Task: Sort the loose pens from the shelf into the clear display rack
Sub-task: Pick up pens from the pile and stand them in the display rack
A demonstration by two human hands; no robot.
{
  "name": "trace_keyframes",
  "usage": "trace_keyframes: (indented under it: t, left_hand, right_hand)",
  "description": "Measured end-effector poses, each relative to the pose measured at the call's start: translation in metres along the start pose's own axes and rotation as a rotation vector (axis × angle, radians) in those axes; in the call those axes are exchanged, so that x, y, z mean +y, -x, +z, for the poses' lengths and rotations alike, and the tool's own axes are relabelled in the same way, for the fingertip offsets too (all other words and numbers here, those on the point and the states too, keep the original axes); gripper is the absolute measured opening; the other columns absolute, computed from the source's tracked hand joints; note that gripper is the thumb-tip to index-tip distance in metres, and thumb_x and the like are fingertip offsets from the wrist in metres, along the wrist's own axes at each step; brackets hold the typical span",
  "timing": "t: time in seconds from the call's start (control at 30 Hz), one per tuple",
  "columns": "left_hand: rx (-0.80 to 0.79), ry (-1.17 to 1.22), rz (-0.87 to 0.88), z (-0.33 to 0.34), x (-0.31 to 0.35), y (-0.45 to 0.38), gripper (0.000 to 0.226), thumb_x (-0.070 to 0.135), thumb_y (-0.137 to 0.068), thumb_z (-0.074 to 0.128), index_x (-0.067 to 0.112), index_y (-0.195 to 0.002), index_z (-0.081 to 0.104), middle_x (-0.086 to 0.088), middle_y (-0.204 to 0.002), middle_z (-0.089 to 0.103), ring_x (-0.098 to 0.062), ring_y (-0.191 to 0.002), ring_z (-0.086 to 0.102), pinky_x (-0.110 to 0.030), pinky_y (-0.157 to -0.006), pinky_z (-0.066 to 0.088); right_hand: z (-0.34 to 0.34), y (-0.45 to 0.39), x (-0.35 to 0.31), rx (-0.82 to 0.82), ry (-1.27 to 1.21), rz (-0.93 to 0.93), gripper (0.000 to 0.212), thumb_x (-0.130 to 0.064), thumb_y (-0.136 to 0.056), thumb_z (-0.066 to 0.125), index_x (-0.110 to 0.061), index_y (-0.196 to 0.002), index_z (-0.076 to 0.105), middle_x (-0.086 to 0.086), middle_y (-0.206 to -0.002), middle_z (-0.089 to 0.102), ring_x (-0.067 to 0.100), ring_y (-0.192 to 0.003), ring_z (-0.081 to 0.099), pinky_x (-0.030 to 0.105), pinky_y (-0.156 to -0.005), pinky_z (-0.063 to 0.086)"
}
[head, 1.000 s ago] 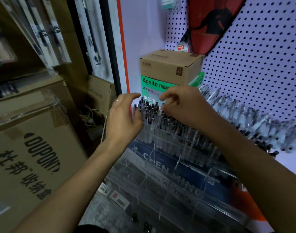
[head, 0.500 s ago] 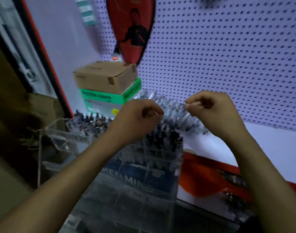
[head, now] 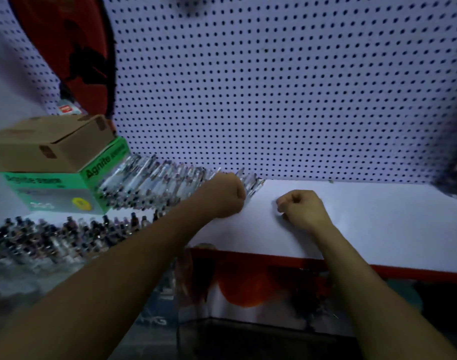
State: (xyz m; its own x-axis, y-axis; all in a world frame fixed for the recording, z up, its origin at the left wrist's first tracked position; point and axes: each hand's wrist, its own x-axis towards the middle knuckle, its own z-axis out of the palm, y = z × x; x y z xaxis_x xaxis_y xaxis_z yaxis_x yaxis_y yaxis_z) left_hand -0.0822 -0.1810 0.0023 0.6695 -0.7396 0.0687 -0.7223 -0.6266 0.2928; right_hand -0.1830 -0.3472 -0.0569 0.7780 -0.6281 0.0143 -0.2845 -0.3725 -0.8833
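At the far left, a clear display rack (head: pixel 40 245) stands below the shelf, its top row already packed with upright pens whose dark caps show in a blurred line. Above it, on the shelf, a brown cardboard box (head: pixel 50 141) sits on top of a green box (head: pixel 56 188). Just to the right of the green box, a long row of loose pens (head: pixel 154 180) in clear wrappers lies on the white shelf (head: pixel 365 224), leaning against the pegboard wall (head: pixel 274 87).

The left hand (head: pixel 226 194) is at the right end of that row, fingers curled into a fist. It touches or nearly touches the last pens, but motion blur hides whether it holds any. The right hand (head: pixel 301 207) rests on bare shelf just beside it, a little apart from the pens, also curled; nothing is visible in it, though the fingertips are turned away.

The step in hand appears to be picking up the next pens from the end of the row. To do it well, take only a few from the right end, so the leaning row does not slide or topple. Grip them near the middle, all pointing the same way. Use the free hand to steady the remaining pens, then carry the bunch left and lower it, caps up, into an unfilled slot.
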Motion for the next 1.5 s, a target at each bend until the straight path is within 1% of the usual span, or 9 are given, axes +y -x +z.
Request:
trace_keyframes:
  t: [0.1,0.33,0.47,0.53,0.7,0.9,1.03,1.2,1.5]
  left_hand:
    - [0.013,-0.124,0.011,0.021,0.007,-0.021,0.012,0.004,-0.078,0.056,0.000,-0.080,0.067,-0.017,-0.083,0.064,-0.034,-0.087,0.062,-0.041,-0.086,0.051]
    - [0.085,-0.162,-0.155,0.045,0.014,-0.046,0.028,0.009,-0.088,0.055,0.002,-0.115,0.054,-0.016,-0.108,0.057,-0.032,-0.106,0.057,-0.037,-0.084,0.046]
    - [0.064,-0.048,-0.180,0.041,0.016,-0.049,0.010,0.008,-0.083,0.058,0.004,-0.075,0.053,-0.007,-0.070,0.048,-0.030,-0.082,0.060,-0.031,-0.067,0.044]
    - [0.100,0.004,-0.190,0.032,0.015,-0.049,0.029,0.008,-0.079,0.061,0.011,-0.058,0.042,-0.003,-0.057,0.041,-0.024,-0.063,0.054,-0.030,-0.061,0.046]
    - [0.159,0.037,-0.179,0.002,0.010,-0.030,0.018,0.010,-0.079,0.063,0.002,-0.063,0.058,-0.023,-0.064,0.063,-0.020,-0.049,0.049,-0.039,-0.066,0.058]
    - [0.022,0.061,-0.128,-0.004,0.006,0.010,0.024,0.008,-0.086,0.062,-0.007,-0.071,0.071,-0.019,-0.061,0.068,-0.032,-0.055,0.066,-0.031,-0.056,0.058]
    - [0.125,0.207,-0.111,-0.013,0.010,0.023,0.022,0.006,-0.086,0.063,-0.001,-0.065,0.069,-0.011,-0.057,0.064,-0.007,-0.039,0.057,-0.011,-0.040,0.044]
    - [0.246,0.696,-0.192,-0.020,0.015,0.042,0.012,-0.006,-0.085,0.064,-0.016,-0.078,0.066,-0.024,-0.069,0.063,-0.031,-0.060,0.062,-0.036,-0.057,0.059]
    - [0.239,1.168,-0.194,-0.068,-0.003,0.091,0.038,-0.005,-0.096,0.046,0.008,-0.061,0.048,0.001,-0.049,0.047,-0.014,-0.049,0.056,-0.029,-0.067,0.057]
  right_hand:
    - [0.001,-0.009,0.003,0.004,-0.019,-0.015,0.021,-0.007,-0.088,0.062,-0.016,-0.072,0.071,0.003,-0.076,0.071,0.020,-0.070,0.067,0.030,-0.070,0.054]
    - [0.004,-0.015,0.002,-0.016,0.023,-0.057,0.019,-0.005,-0.087,0.061,-0.018,-0.075,0.068,0.001,-0.085,0.069,0.017,-0.081,0.062,0.025,-0.077,0.045]
    - [0.004,-0.018,0.005,-0.009,0.080,-0.042,0.019,-0.007,-0.086,0.057,-0.021,-0.087,0.070,0.004,-0.101,0.071,0.020,-0.089,0.064,0.027,-0.078,0.048]
    - [0.006,-0.018,0.006,-0.016,0.154,-0.070,0.026,-0.011,-0.086,0.054,-0.022,-0.105,0.068,0.007,-0.107,0.069,0.026,-0.093,0.063,0.031,-0.081,0.050]
    - [0.020,-0.018,0.001,-0.095,0.411,-0.270,0.034,-0.019,-0.094,0.046,-0.027,-0.125,0.059,0.007,-0.117,0.063,0.031,-0.104,0.058,0.037,-0.084,0.048]
    - [0.032,-0.016,-0.012,-0.064,0.594,-0.200,0.020,-0.031,-0.097,0.044,-0.018,-0.083,0.052,0.005,-0.086,0.058,0.027,-0.078,0.056,0.030,-0.066,0.040]
    - [0.023,-0.010,-0.019,-0.001,0.685,-0.054,0.016,-0.024,-0.087,0.060,-0.012,-0.091,0.049,0.006,-0.085,0.051,0.027,-0.080,0.054,0.028,-0.065,0.039]
    - [0.024,0.004,-0.025,0.066,0.327,-0.035,0.008,-0.010,-0.082,0.059,-0.008,-0.086,0.052,0.008,-0.081,0.057,0.024,-0.069,0.053,0.025,-0.052,0.036]
    - [0.023,0.065,-0.101,-0.171,-0.463,-0.051,0.018,-0.009,-0.087,0.069,-0.011,-0.102,0.059,0.008,-0.079,0.062,0.017,-0.058,0.057,0.030,-0.058,0.050]
